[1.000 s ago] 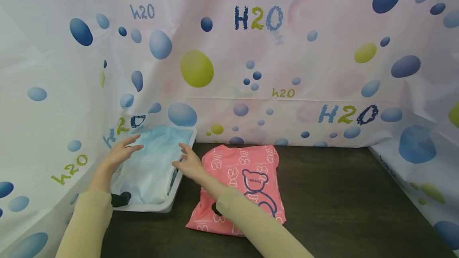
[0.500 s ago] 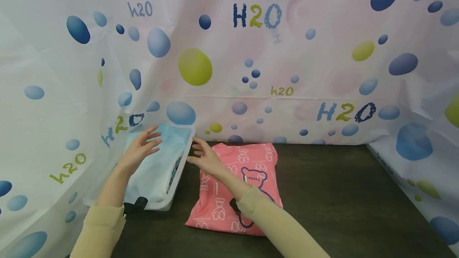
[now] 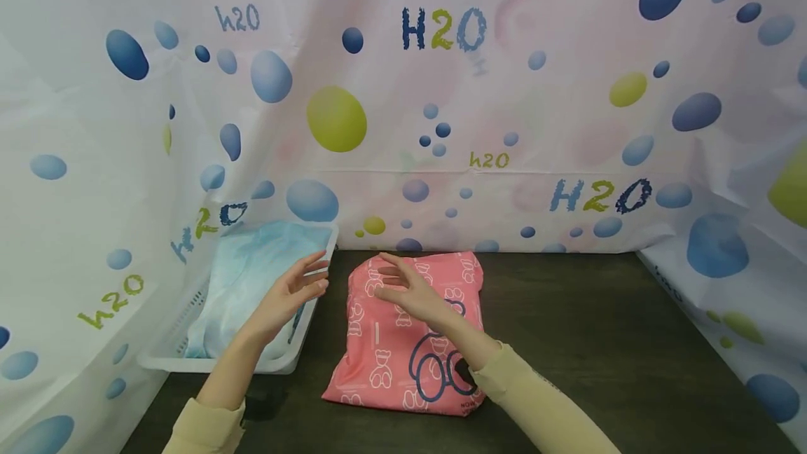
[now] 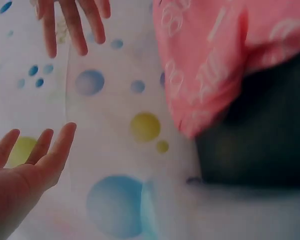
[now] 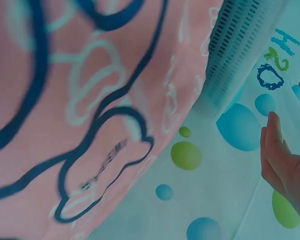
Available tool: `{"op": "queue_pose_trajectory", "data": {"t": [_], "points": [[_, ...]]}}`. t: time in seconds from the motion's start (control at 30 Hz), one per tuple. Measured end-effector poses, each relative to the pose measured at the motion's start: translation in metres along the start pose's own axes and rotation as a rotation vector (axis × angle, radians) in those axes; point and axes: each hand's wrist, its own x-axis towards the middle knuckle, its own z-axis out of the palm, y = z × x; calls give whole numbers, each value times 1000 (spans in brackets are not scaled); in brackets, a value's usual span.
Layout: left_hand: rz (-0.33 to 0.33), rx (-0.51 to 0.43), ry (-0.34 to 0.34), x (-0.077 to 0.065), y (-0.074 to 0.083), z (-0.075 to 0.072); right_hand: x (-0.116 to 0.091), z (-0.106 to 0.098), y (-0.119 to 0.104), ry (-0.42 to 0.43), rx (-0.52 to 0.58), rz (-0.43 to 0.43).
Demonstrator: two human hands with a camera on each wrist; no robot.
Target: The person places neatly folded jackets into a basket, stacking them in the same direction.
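A pink bag (image 3: 372,342) printed with white outlines and a navy bear lies flat on the dark table. My right hand (image 3: 416,293) hovers over its upper part, fingers extended and holding nothing. Farther left, my left hand (image 3: 286,300) hangs with loosely bent fingers, overlapping the right side of a white plastic basket (image 3: 277,366). Light blue cloth (image 3: 252,272) fills that basket. The palms roughly face each other across a gap. Up close, the bag (image 5: 109,145) fills much of the right wrist view, with its bear print showing.
Dark tabletop (image 3: 567,342) spreads to the right of the bag. A white sheet (image 3: 536,90) with blue and green drops and "H2O" lettering rises behind and along both sides. The basket stands against the sheet's left side.
Both hands have moved right, from over the basket: the left to its right side, the right over the bag. Bag and basket stay in place, while the head view shifts slightly.
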Motion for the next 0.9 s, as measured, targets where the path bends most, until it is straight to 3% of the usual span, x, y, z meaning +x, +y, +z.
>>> {"op": "queue_pose_trajectory", "data": {"t": [0.37,0.67,0.9], "points": [[-57,27,-162,1,-26,55,-39,-47,11,15,-73,37],[-155,118,-13,5,-50,80,-67,-71,33,72,-159,58],[-237,145,69,4,-70,82,-83,-77,53,230,-255,194]]}}
